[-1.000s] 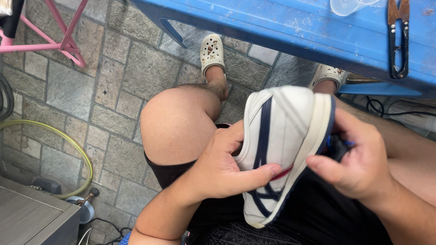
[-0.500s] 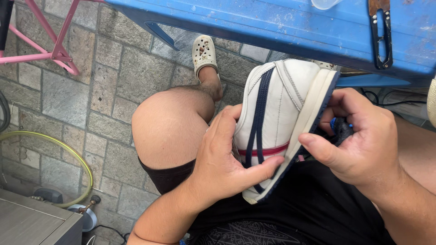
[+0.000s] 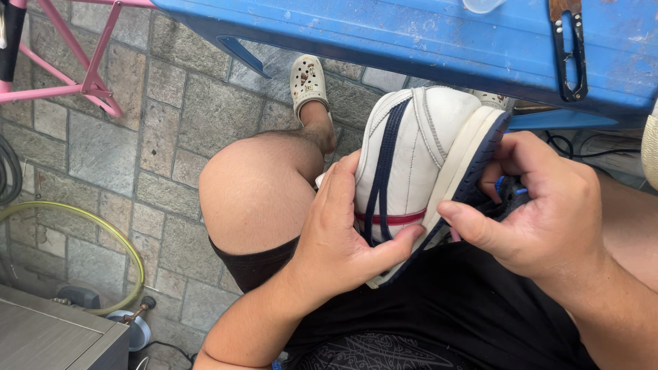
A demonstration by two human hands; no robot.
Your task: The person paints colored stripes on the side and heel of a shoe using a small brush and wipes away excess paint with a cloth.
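The blue surface [image 3: 411, 41] ran across the top of my view, its paint scuffed, with a pair of black snips [image 3: 570, 51] lying on it, well apart from my hands. Below it was the stone-paved floor [image 3: 123, 137], a pink metal frame [image 3: 75, 75] at the left and a yellow-green hose [image 3: 103, 233] curling near a grey box. I sat with one bare knee [image 3: 253, 185] raised and black shorts [image 3: 445, 322] across my lap.

The white sneaker [image 3: 418, 157] with navy stripes stood on its side over my lap, sole edge turned to the right. My left hand [image 3: 343, 240] was wrapped around its upper, thumb pressed along the lower sole edge. My right hand [image 3: 548, 212] was clenched at the sole side, fingers curled over something dark and blue that I could not make out.

I judged the left grip shallow: pressure from the right could twist the shoe and slide it off my thigh.
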